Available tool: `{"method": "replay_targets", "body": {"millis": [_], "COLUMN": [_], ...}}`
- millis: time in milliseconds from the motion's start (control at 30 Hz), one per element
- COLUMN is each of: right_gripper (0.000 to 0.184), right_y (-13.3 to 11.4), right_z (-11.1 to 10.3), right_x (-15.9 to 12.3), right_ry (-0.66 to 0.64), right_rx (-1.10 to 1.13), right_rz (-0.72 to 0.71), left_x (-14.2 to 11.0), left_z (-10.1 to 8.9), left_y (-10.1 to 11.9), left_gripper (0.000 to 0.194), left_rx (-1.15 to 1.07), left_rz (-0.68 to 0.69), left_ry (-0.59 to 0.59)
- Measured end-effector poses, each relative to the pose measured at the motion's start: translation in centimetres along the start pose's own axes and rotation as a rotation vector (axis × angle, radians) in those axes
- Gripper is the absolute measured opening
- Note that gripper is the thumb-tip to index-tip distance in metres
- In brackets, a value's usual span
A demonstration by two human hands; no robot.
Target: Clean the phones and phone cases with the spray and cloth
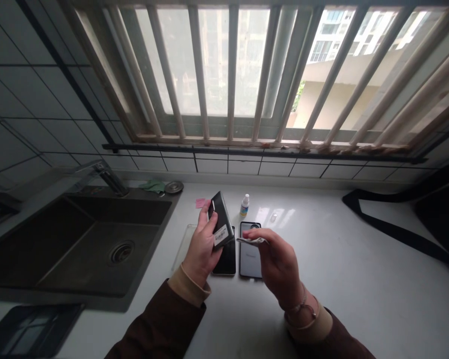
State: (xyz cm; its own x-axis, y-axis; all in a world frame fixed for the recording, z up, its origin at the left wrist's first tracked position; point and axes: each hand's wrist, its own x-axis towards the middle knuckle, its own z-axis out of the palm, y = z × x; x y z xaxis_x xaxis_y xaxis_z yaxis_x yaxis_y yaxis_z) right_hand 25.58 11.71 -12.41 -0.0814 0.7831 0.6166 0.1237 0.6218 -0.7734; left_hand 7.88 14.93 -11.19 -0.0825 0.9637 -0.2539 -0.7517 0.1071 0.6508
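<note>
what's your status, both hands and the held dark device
Left hand holds dark labelled device, tilted. Right hand holds thin pale sheet. Nothing visible between them.

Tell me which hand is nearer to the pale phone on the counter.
Right: the right hand, holding a thin pale sheet, overlaps the pale phone in this view. The left hand is farther off, to its left, holding a dark object with a white label.

Daylight floods in through the broad window with pale metal bars point(232, 75), its hazy glass pane point(215, 65) blown nearly white! Below, it's dim: the dark metal sink point(140, 264) falls into gloom, the glossy white countertop point(340, 249) flashes streaky glare, a gleam edges the dark rectangular phone point(222, 217), and grey-white wall tiles point(7, 94) stretch, soft, at far left.
</note>
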Motion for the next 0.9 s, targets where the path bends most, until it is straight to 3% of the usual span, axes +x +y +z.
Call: {"method": "replay_targets", "body": {"millis": [100, 200, 267, 333, 400, 467, 500, 567, 667, 800, 900], "right_gripper": [0.023, 0.027, 0.031, 0.034, 0.037, 0.039, 0.040, 0.042, 0.040, 0.037, 0.039], "right_y": [0.8, 1.6, 2.0, 2.1, 2.0, 1.9, 1.8, 1.7, 2.0, 3.2, 4.0], "right_z": [0.1, 0.4, 0.7, 0.8, 1.0, 1.1, 1.2, 1.3, 1.2, 0.5, -0.6], "right_x": [0.2, 0.3, 0.3, 0.2, 0.2, 0.2, 0.2, 0.4, 0.6, 1.2, 1.6], "right_ry": [0.114, 0.094, 0.057, 0.022, -0.001, -0.013, -0.014, -0.019, 0.009, 0.205, 0.322], "right_rx": [0.181, 0.401, 0.437, 0.431, 0.433, 0.445, 0.453, 0.480, 0.561, 0.615, 0.471], "right_rz": [0.239, 0.448, 0.507, 0.532, 0.556, 0.590, 0.609, 0.654, 0.755, 0.891, 0.826], "left_x": [-0.3, -0.2, 0.0, 0.2, 0.4, 0.6, 0.6, 0.7, 0.5, 0.1, -0.2], "left_z": [0.1, -0.1, -0.3, -0.5, -0.5, -0.4, -0.4, -0.2, 0.1, 0.1, 0.1], "left_y": [-0.4, -0.9, -1.2, -1.4, -1.6, -1.6, -1.6, -1.4, -0.9, -0.8, -1.1], "left_gripper": [0.084, 0.106, 0.115, 0.103, 0.071, 0.041, 0.037, 0.049, 0.071, 0.069, 0.063], "left_rx": [0.173, 0.316, 0.372, 0.366, 0.310, 0.196, 0.121, -0.025, -0.112, -0.084, 0.000], "left_rz": [0.121, 0.174, 0.181, 0.155, 0.087, -0.049, -0.133, -0.276, -0.344, -0.367, -0.426], "left_ry": [-0.145, -0.193, -0.195, -0.183, -0.149, -0.113, -0.107, -0.125, -0.155, -0.099, -0.095]}}
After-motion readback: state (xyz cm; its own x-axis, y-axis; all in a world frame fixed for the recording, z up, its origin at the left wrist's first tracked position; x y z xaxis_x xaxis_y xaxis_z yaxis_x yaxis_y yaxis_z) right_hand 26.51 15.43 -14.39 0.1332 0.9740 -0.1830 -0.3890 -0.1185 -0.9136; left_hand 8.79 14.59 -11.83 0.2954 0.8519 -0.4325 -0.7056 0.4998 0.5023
